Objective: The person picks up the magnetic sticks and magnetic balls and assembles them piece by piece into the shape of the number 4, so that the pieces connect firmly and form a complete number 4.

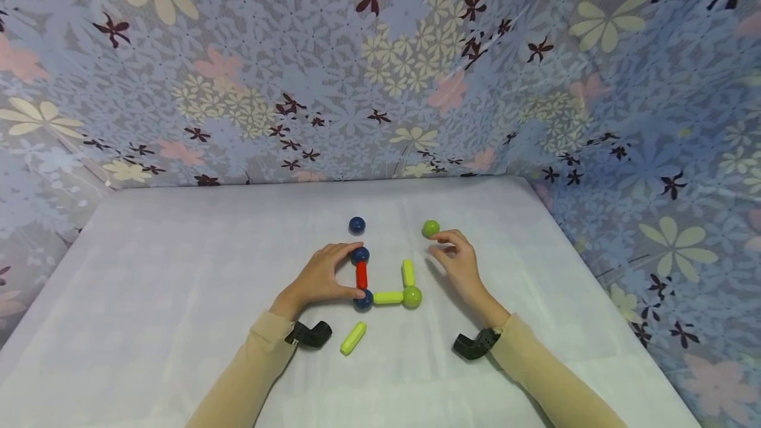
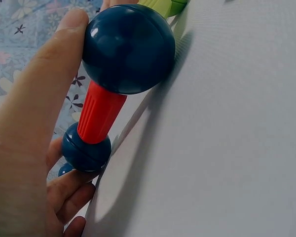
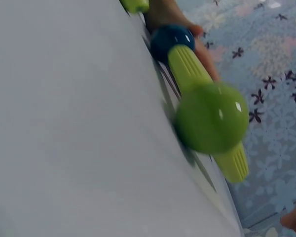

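My left hand (image 1: 324, 276) grips a joined piece: its thumb is on the near dark blue ball (image 1: 363, 300) and its fingers are at the far dark blue ball (image 1: 359, 255). Between these balls runs a red rod (image 1: 361, 275). From the near blue ball a yellow-green rod (image 1: 388, 297) leads to a green ball (image 1: 412, 296), and another yellow-green rod (image 1: 407, 273) points away from that ball. My right hand (image 1: 459, 265), thumb and fingers apart, is beside a loose green ball (image 1: 431, 228); whether a fingertip touches it I cannot tell.
A loose dark blue ball (image 1: 357, 225) lies beyond the joined piece. Nearer me is a loose yellow-green rod (image 1: 353, 338). All lie on a white-covered table (image 1: 178, 283), with flowered cloth (image 1: 333, 71) hanging behind and at the sides.
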The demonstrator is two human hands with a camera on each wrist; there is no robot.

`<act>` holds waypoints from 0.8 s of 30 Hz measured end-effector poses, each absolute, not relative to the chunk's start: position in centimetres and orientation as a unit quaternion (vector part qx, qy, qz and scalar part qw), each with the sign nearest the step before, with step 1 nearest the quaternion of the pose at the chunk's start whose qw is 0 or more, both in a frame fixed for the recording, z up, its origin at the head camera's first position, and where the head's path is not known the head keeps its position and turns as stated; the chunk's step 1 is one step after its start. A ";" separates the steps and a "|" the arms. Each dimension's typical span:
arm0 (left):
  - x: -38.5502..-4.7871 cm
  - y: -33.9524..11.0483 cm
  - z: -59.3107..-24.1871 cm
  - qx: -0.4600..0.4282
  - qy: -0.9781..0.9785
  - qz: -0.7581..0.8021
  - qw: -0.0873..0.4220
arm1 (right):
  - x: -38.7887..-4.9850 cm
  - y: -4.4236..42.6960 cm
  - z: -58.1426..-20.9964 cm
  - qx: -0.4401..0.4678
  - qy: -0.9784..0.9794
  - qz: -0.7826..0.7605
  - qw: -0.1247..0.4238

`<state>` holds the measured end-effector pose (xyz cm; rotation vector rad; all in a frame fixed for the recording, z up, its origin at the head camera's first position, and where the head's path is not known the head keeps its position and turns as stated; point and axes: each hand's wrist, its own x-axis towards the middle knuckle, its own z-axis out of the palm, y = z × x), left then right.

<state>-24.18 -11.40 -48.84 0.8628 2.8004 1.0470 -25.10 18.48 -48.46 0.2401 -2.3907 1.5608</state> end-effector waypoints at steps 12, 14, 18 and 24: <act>-24.0 -11.2 -48.8 0.275 0.900 0.339 0.023 | -28.3 18.9 -48.9 0.048 -0.851 0.506 0.130; -24.0 -11.1 -48.9 0.276 0.898 0.342 0.024 | -28.5 19.0 -49.0 0.052 -0.850 0.510 0.125; -24.1 -11.0 -48.9 0.279 0.898 0.339 0.020 | -28.7 19.1 -49.4 0.060 -0.849 0.511 0.115; -24.2 -11.4 -48.9 0.275 0.901 0.335 0.018 | -29.0 18.8 -49.7 0.073 -0.848 0.512 0.113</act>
